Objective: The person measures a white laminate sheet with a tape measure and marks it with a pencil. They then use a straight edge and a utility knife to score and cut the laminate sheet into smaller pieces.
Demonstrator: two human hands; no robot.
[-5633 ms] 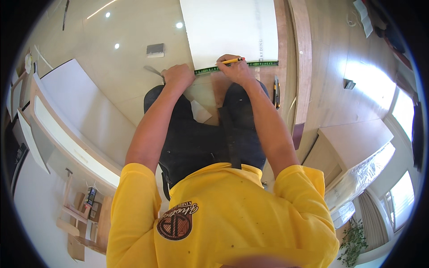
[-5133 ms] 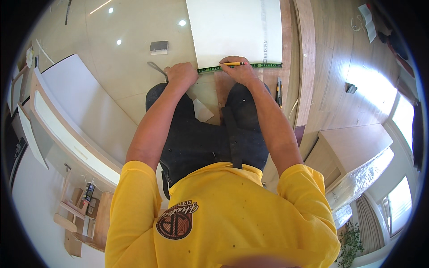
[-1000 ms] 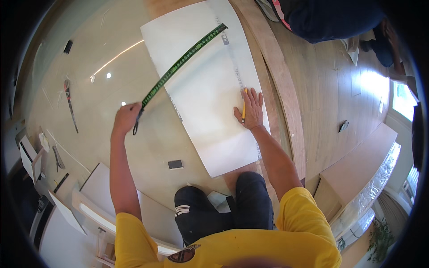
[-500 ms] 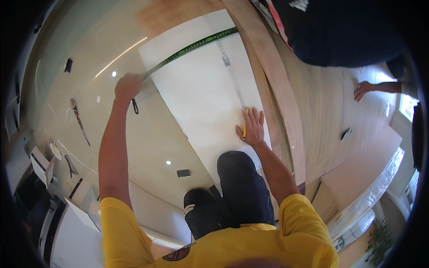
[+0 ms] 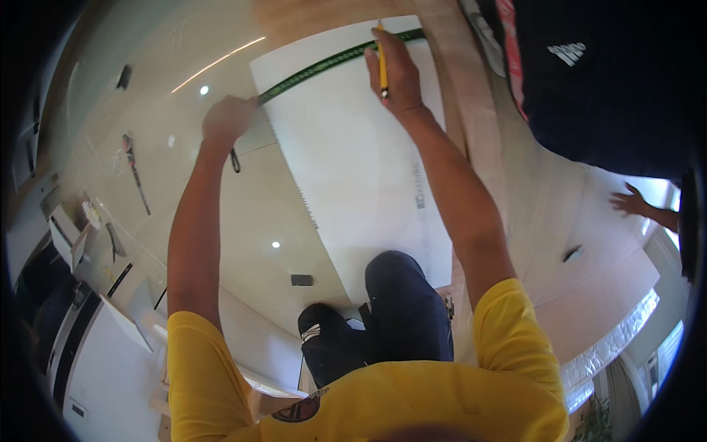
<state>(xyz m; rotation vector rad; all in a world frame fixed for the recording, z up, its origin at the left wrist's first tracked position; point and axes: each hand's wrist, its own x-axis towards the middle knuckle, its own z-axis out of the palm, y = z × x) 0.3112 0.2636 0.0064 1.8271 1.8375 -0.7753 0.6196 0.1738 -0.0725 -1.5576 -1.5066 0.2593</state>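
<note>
A large white board [image 5: 353,155] lies on the floor in front of my knees. Across its far part stretches a green tape measure [image 5: 317,69], its blade slightly bowed. My left hand [image 5: 227,120] is closed around the tape's left end, just off the board's left edge; the case is hidden in the fist and a dark wrist loop dangles below. Over the far right part of the board, my right hand [image 5: 401,77] grips a yellow pencil [image 5: 383,72] and is at the tape blade; whether the pencil tip touches the board cannot be seen.
Brown wooden sheeting [image 5: 471,96] runs along the board's right side. A person in dark clothes [image 5: 604,96] is at the upper right, one hand [image 5: 630,200] spread. A long narrow tool [image 5: 135,173] and a dark block [image 5: 302,280] lie on the shiny floor.
My right hand has lifted from the board's near right part and moved far forward to the tape, carrying the pencil. The left hand still holds the tape. The other person's hand has shifted.
</note>
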